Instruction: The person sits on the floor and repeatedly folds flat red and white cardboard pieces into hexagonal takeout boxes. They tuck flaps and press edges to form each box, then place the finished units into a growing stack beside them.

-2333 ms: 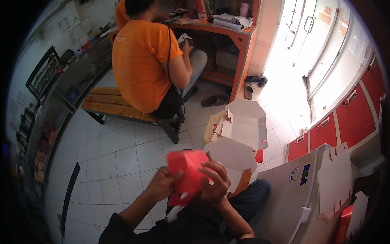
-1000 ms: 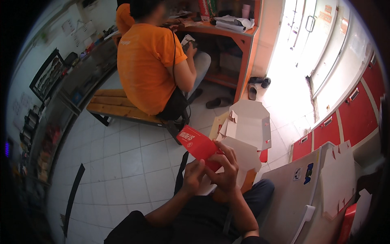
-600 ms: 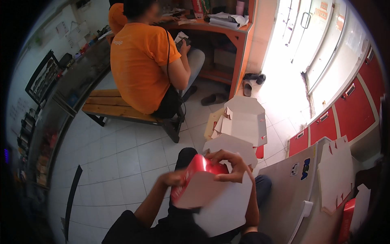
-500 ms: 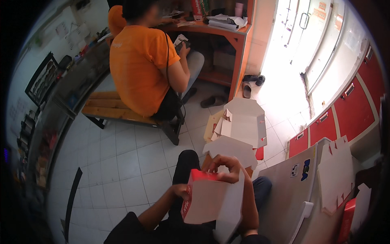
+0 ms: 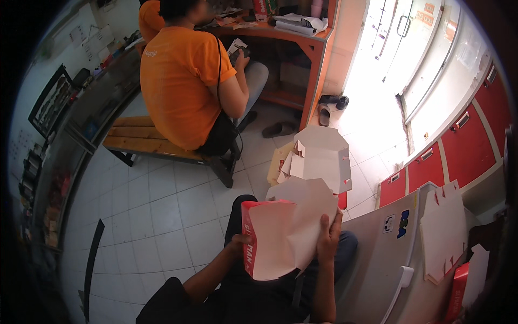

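Observation:
Over my lap I hold a partly folded cardboard food box (image 5: 270, 245), white inside with red printed outer walls. My left hand (image 5: 240, 244) is closed on its red left wall, thumb on the inner side. My right hand (image 5: 329, 237) grips the right edge of the box's wide white flap, fingers behind it and partly hidden. The red far wall stands folded up, while the flap spreads out to the right. Just beyond lie open white cardboard boxes (image 5: 321, 156), nested or stacked together, with their lids up.
A person in an orange shirt (image 5: 181, 92) sits on a wooden bench (image 5: 145, 137) ahead on the left, near an orange desk (image 5: 302, 40). At right, flat cardboard blanks (image 5: 442, 232) and a red box (image 5: 458, 291) lie on a grey appliance (image 5: 377, 254). Red cabinets (image 5: 467, 143) stand behind.
My right hand has left the red far wall and moved right and down to the flap's edge. The flap has swung up and outward, and the box lies more open.

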`<action>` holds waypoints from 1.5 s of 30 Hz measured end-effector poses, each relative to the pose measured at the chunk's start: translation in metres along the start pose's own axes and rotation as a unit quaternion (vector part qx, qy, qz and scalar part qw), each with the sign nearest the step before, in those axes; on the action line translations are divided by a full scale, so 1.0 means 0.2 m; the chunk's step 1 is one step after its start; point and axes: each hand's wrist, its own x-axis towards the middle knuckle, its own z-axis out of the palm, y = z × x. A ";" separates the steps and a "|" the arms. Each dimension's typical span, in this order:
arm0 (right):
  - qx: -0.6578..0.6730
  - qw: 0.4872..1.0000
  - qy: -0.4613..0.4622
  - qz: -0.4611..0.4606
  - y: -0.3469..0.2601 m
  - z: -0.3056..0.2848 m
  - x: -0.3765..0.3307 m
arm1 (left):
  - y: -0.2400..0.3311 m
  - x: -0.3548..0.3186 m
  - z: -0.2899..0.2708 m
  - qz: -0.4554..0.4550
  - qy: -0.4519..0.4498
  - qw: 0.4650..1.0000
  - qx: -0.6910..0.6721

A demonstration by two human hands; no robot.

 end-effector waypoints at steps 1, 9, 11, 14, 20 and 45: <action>0.008 1.000 0.011 -0.011 0.00 0.02 0.00 | -0.01 0.03 0.01 -0.004 -0.008 1.000 -0.004; 0.041 0.998 0.045 -0.001 0.02 -0.09 0.07 | 0.07 0.17 0.30 0.055 0.170 0.967 0.180; 0.042 0.997 0.050 -0.052 -0.01 -0.17 0.07 | 0.15 0.24 0.45 0.068 0.242 0.922 0.294; -0.008 0.993 0.072 -0.091 -0.06 -0.12 0.04 | 0.17 0.22 0.42 0.100 0.170 0.944 0.266; 0.176 0.983 0.029 0.032 -0.14 -0.09 0.11 | 0.10 0.04 0.11 0.044 0.004 0.995 0.090; 0.310 0.915 -0.219 0.141 0.00 -0.16 0.14 | 0.21 -0.01 0.24 0.209 0.088 0.940 0.255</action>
